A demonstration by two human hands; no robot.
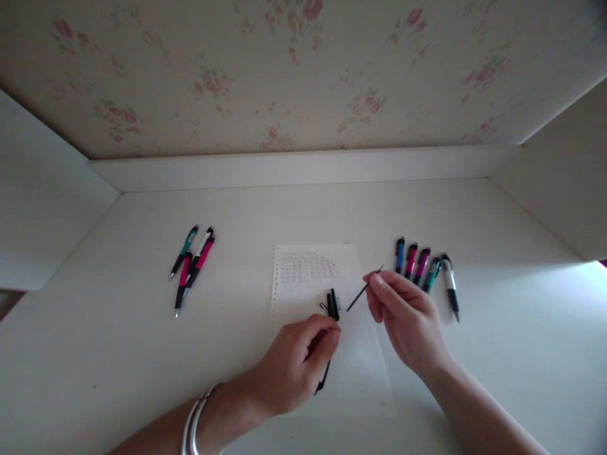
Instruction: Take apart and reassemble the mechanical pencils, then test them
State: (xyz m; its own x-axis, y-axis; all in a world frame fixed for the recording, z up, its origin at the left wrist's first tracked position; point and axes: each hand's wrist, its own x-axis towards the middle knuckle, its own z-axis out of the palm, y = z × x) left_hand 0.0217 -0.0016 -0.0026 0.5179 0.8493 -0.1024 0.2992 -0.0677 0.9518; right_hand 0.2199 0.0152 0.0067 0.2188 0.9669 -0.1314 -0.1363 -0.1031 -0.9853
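Observation:
My left hand (pixel 296 360) is closed around a black pen barrel (pixel 332 306) whose top sticks up past my fingers and whose lower end shows below my palm. My right hand (pixel 403 313) pinches a thin dark refill (pixel 364 289) that slants down toward the barrel's top, a short gap apart. Both hands hover over a sheet of paper (pixel 313 272) with faint handwriting, lying on the white desk (pixel 118 354).
Several coloured pens (pixel 192 265) lie in a loose group at the left. A row of several pens (pixel 424 268) lies at the right, just beyond my right hand. White side walls and a low back ledge (pixel 303 167) enclose the desk.

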